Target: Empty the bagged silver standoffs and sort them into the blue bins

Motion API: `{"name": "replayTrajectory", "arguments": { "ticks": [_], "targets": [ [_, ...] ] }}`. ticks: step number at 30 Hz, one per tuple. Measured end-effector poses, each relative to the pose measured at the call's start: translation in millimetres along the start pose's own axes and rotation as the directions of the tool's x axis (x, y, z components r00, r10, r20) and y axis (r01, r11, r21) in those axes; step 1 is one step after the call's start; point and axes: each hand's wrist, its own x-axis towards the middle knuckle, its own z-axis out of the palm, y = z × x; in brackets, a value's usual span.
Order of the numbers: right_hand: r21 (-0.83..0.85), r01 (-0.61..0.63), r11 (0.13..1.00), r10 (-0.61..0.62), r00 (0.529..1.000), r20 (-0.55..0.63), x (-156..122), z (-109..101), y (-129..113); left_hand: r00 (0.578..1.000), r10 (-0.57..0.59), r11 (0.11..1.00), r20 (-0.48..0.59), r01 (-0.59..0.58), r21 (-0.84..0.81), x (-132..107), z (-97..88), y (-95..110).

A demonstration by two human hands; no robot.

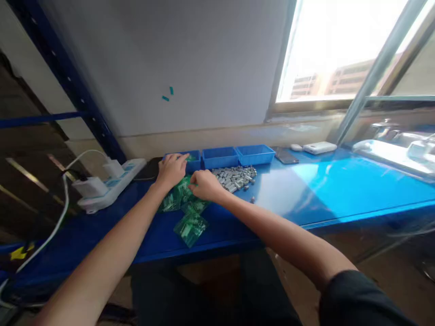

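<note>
Small green plastic bags (180,199) lie in a loose heap near the front left of the glossy blue table (322,181), between the person's two hands. A few more (190,227) sit apart, closer to the table edge.

At the far left, a white power strip with chargers plugged in (112,183) rests on the table, its cable hanging off the side. Next comes the left hand (171,170), which is spread flat with its fingers stretched over the rim of the first blue plastic tray (194,164), just behind the heap. The right hand (204,185) sits on the right side of the heap, fingertips pressed together and pinching the upper edge of one bag.

Just right of that hand is a pile of small grey metal cylinders (234,177), touching the bags' edge. Behind it stand a second blue tray (220,157) and a third (254,154), all in a row along the wall. Further right lie a dark phone (286,156) and a flat white box (319,147), under the window.
</note>
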Motion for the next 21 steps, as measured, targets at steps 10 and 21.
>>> {"name": "replayTrajectory", "arguments": {
  "ticks": [10,21],
  "targets": [
    [0.164,0.133,0.977,-0.089,0.965,-0.248,2,-5,1,0.931,-0.068,0.988,-0.359,0.013,-0.153,24,-18.9,-16],
    [0.059,0.109,0.992,-0.084,0.940,-0.331,3,-18,5,0.979,-0.189,0.979,-0.074,0.182,-0.093,8,7.8,-57]
  ]
}}
